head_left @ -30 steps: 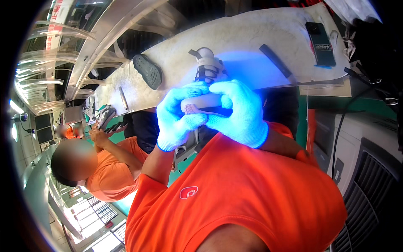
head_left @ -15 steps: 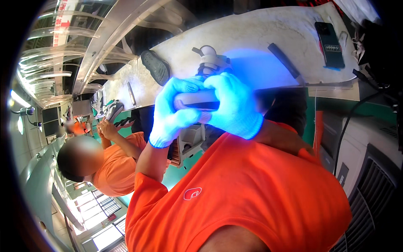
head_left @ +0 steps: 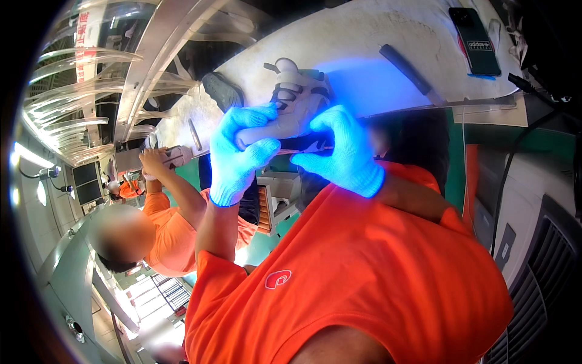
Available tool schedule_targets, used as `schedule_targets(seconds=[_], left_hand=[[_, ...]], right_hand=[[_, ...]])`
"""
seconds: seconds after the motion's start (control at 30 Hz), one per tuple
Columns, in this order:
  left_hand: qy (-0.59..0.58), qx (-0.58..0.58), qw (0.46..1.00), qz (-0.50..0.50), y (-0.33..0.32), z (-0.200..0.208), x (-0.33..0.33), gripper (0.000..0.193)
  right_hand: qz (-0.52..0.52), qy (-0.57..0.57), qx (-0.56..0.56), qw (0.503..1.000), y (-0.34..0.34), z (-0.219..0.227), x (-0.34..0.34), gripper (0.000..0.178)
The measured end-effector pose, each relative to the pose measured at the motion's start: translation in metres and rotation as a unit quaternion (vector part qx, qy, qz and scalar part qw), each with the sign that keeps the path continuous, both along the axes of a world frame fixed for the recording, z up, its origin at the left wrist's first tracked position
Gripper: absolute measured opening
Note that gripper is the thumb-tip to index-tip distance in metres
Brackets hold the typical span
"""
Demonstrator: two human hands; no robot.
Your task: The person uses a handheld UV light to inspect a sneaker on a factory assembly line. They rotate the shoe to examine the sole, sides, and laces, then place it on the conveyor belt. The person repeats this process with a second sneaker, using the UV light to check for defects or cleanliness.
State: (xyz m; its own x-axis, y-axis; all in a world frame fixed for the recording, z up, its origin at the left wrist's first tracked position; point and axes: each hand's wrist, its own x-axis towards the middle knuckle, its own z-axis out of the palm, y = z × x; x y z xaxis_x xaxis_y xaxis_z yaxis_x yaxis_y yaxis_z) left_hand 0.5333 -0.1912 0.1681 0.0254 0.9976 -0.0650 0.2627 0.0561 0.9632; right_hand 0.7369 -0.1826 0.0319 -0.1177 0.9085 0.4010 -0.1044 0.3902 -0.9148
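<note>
A white-and-grey shoe (head_left: 295,112) with dark strap-like parts is at the bench's near edge, its toe turned left toward me. My left hand (head_left: 241,148), in a knitted glove lit bright blue, is closed round the toe, fingers above and thumb below. My right hand (head_left: 347,151), gloved the same way, is beside the shoe's right side. Its fingers and thumb are spread apart, and the fingertips touch or nearly touch the shoe; I cannot tell which. The shoe's underside is mostly hidden.
A dark shoe-shaped piece (head_left: 222,91) lies left of the shoe on the pale bench (head_left: 376,36). To the right are a dark-handled tool (head_left: 405,70) and a phone (head_left: 474,42). A co-worker in orange (head_left: 173,236) works at the left. A grey machine (head_left: 533,200) stands right.
The shoe has turned, so its toe points more to the left. My right hand has loosened and moved away from the toe, while my left hand keeps its hold.
</note>
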Motion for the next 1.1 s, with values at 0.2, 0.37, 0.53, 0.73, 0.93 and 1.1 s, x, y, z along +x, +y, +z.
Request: schedule_targets(seconds=[0.2,0.37,0.53,0.73,0.93,1.1], left_hand=[[0.024,-0.012,1.0,0.008,0.001,0.005,0.005,0.04],[0.02,0.001,1.0,0.002,0.003,-0.001,-0.004,0.039],[0.017,-0.005,1.0,0.0,0.005,-0.002,-0.01,0.039],[0.176,-0.079,0.981,-0.001,0.015,0.026,-0.002,0.049],[0.223,-0.045,0.973,-0.028,0.025,0.021,-0.012,0.052],[0.227,-0.063,0.972,-0.025,0.029,0.027,-0.012,0.053]], right_hand=[[0.027,0.011,0.01,1.0,0.002,0.009,0.003,0.051],[0.015,0.037,0.04,0.998,0.016,0.007,-0.004,0.05],[0.017,0.03,0.054,0.998,0.023,0.005,-0.009,0.051],[0.022,0.012,0.056,0.998,0.032,0.008,-0.024,0.069],[0.025,-0.009,0.034,0.999,0.037,0.015,-0.023,0.077],[-0.006,-0.016,0.03,0.999,0.023,-0.016,-0.017,0.064]])
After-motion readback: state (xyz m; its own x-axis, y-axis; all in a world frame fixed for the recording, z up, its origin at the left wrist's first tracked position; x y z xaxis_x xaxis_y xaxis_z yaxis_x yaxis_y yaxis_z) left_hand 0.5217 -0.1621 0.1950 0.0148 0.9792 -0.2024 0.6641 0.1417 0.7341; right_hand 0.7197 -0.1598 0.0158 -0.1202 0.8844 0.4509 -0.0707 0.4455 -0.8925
